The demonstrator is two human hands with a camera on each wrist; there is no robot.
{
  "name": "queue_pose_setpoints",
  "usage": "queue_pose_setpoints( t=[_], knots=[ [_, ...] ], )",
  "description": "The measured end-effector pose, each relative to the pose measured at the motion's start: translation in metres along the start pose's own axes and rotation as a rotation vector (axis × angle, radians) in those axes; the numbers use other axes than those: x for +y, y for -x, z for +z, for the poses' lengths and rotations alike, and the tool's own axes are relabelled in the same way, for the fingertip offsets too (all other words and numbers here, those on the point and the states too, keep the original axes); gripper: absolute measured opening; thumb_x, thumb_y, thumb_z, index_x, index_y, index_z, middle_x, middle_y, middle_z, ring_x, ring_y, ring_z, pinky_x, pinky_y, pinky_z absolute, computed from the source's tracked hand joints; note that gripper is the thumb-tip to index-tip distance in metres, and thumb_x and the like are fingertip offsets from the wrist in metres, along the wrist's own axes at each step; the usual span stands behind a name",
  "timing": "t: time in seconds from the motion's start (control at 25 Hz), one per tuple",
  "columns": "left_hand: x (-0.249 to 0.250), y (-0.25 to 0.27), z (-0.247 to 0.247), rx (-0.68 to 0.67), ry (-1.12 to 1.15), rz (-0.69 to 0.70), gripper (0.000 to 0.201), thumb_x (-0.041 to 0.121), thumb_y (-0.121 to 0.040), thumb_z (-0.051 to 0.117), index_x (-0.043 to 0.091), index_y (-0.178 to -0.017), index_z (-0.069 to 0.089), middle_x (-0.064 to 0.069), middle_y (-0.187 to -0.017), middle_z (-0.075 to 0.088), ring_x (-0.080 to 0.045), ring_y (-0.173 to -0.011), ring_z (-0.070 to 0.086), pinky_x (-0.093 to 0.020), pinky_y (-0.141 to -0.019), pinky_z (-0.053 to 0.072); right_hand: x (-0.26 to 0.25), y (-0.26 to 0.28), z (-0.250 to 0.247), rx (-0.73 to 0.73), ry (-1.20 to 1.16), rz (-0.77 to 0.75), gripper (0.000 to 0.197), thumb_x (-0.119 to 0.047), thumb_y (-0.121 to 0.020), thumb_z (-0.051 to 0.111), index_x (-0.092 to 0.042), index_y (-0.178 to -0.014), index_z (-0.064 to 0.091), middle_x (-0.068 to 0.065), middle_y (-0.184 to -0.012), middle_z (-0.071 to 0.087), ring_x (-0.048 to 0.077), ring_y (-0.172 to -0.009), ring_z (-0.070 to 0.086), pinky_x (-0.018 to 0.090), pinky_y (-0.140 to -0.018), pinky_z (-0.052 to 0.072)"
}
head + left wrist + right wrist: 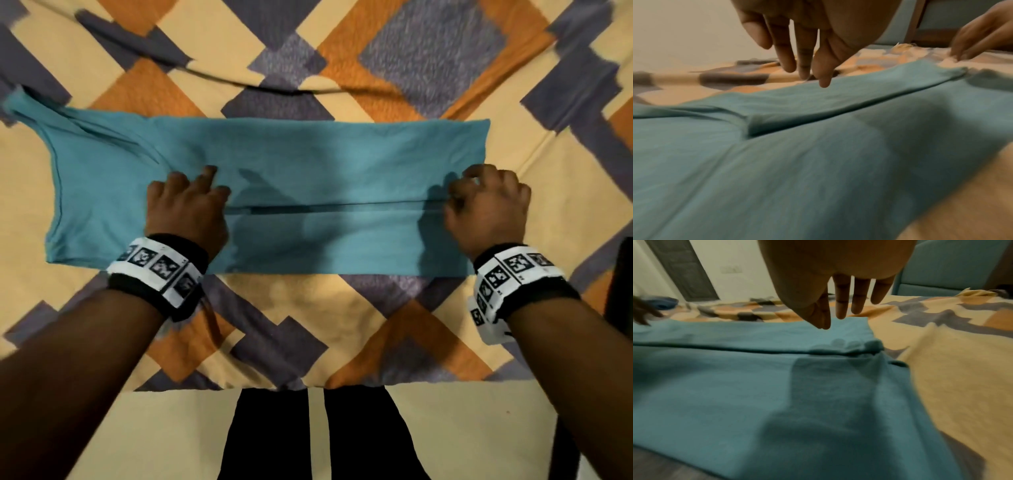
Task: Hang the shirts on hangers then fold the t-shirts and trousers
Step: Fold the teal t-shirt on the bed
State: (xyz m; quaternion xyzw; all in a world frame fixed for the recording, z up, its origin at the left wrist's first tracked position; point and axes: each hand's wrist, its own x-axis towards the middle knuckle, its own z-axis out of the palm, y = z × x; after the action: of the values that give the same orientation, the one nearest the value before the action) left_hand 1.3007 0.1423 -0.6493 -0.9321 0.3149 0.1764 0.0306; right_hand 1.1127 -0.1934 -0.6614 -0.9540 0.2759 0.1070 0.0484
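A teal t-shirt lies flat across the patterned bed sheet, its collar end to the left. Its far long side is folded over toward me, and the fold's edge runs along the middle. My left hand hovers over the left end of that edge, and my right hand over the right end. In the left wrist view the left hand hangs just above the t-shirt with loose, straight fingers. In the right wrist view the right hand hangs the same way above the t-shirt. Neither hand holds fabric.
The sheet spreads well past the shirt on every side. A bundle of blue cloth lies at the bed's far left. A teal padded panel and a grey door stand beyond the bed. A dark object sits at the right edge.
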Motion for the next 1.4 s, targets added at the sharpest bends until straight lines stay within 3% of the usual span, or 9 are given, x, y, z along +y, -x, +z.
queue_pose_setpoints(
  t=[0.16, 0.28, 0.4, 0.52, 0.64, 0.8, 0.96, 1.12, 1.4],
  knots=[
    [0.104, -0.039, 0.017, -0.137, 0.169, 0.016, 0.052, 0.028, -0.096, 0.036, 0.028, -0.147, 0.026, 0.001, -0.160, 0.008, -0.028, -0.145, 0.010, -0.050, -0.113, 0.005, -0.067, -0.019, 0.025, 0.049, -0.160, -0.183, 0.039, -0.039, -0.085, 0.044, -0.018, -0.111, 0.064, 0.009, -0.130, 0.055, 0.033, -0.121, 0.048, 0.045, -0.095, 0.034],
    [0.144, -0.053, 0.058, -0.226, 0.297, -0.076, 0.064, 0.050, -0.097, 0.027, 0.033, -0.150, -0.004, 0.004, -0.158, -0.017, -0.023, -0.145, -0.016, -0.052, -0.114, -0.010, -0.091, -0.033, 0.064, -0.060, -0.124, -0.171, 0.060, -0.053, -0.091, 0.035, -0.026, -0.144, 0.039, 0.005, -0.156, 0.028, 0.027, -0.144, 0.023, 0.053, -0.113, 0.014],
    [0.112, -0.041, 0.081, -0.230, 0.278, -0.121, 0.068, 0.060, -0.093, 0.023, 0.042, -0.145, -0.016, 0.006, -0.156, -0.026, -0.023, -0.143, -0.024, -0.053, -0.111, -0.018, -0.050, -0.033, 0.085, -0.074, -0.017, -0.128, 0.073, -0.068, -0.091, 0.028, -0.031, -0.153, 0.014, 0.002, -0.162, 0.009, 0.027, -0.148, 0.008, 0.058, -0.114, 0.001],
    [0.077, -0.039, 0.073, -0.238, 0.228, -0.146, 0.069, 0.062, -0.093, 0.023, 0.043, -0.144, -0.020, 0.006, -0.154, -0.030, -0.025, -0.141, -0.028, -0.056, -0.110, -0.018, 0.016, -0.035, 0.069, -0.076, -0.045, 0.056, 0.077, -0.070, -0.089, 0.024, -0.029, -0.153, 0.008, 0.003, -0.162, 0.005, 0.031, -0.148, 0.005, 0.060, -0.113, 0.000],
    [0.090, -0.034, 0.054, -0.217, 0.181, -0.176, 0.071, 0.064, -0.090, 0.018, 0.040, -0.140, -0.027, 0.007, -0.148, -0.038, -0.027, -0.140, -0.030, -0.057, -0.107, -0.021, 0.054, -0.022, 0.038, -0.005, -0.114, 0.185, 0.072, -0.063, -0.092, 0.028, -0.021, -0.150, 0.027, 0.009, -0.158, 0.021, 0.034, -0.143, 0.020, 0.055, -0.111, 0.016],
    [0.168, -0.011, 0.060, -0.291, 0.205, 0.102, 0.068, 0.061, -0.084, 0.008, 0.040, -0.140, -0.024, 0.012, -0.146, -0.036, -0.026, -0.144, -0.019, -0.059, -0.110, -0.014, 0.053, 0.018, 0.033, 0.050, -0.436, 0.383, 0.057, -0.053, -0.088, 0.044, -0.010, -0.123, 0.056, 0.021, -0.119, 0.055, 0.042, -0.109, 0.050, 0.046, -0.089, 0.041],
    [0.209, -0.020, 0.088, -0.361, 0.261, -0.058, 0.070, 0.062, -0.092, 0.020, 0.045, -0.135, -0.032, 0.013, -0.143, -0.042, -0.023, -0.139, -0.033, -0.058, -0.107, -0.021, 0.021, 0.014, 0.046, -0.105, -0.544, 0.657, 0.060, -0.050, -0.090, 0.055, -0.014, -0.136, 0.042, 0.017, -0.130, 0.045, 0.040, -0.118, 0.044, 0.045, -0.093, 0.038],
    [0.208, -0.017, 0.098, -0.329, 0.244, -0.071, 0.069, 0.067, -0.091, 0.014, 0.046, -0.132, -0.037, 0.014, -0.138, -0.049, -0.018, -0.129, -0.045, -0.055, -0.104, -0.026, -0.002, -0.004, 0.052, -0.017, -0.556, 0.712, 0.051, -0.048, -0.093, 0.051, -0.012, -0.128, 0.041, 0.012, -0.131, 0.045, 0.042, -0.106, 0.054, 0.042, -0.076, 0.040],
    [0.193, -0.018, 0.085, -0.300, 0.368, -0.001, 0.068, 0.062, -0.092, 0.024, 0.045, -0.145, -0.015, 0.016, -0.153, -0.029, -0.018, -0.141, -0.027, -0.053, -0.107, -0.021, 0.006, -0.010, 0.036, 0.017, -0.743, 0.470, 0.030, -0.029, -0.099, 0.049, -0.005, -0.118, 0.050, 0.017, -0.098, 0.061, 0.034, -0.094, 0.058, 0.026, -0.066, 0.026]
  ],
)
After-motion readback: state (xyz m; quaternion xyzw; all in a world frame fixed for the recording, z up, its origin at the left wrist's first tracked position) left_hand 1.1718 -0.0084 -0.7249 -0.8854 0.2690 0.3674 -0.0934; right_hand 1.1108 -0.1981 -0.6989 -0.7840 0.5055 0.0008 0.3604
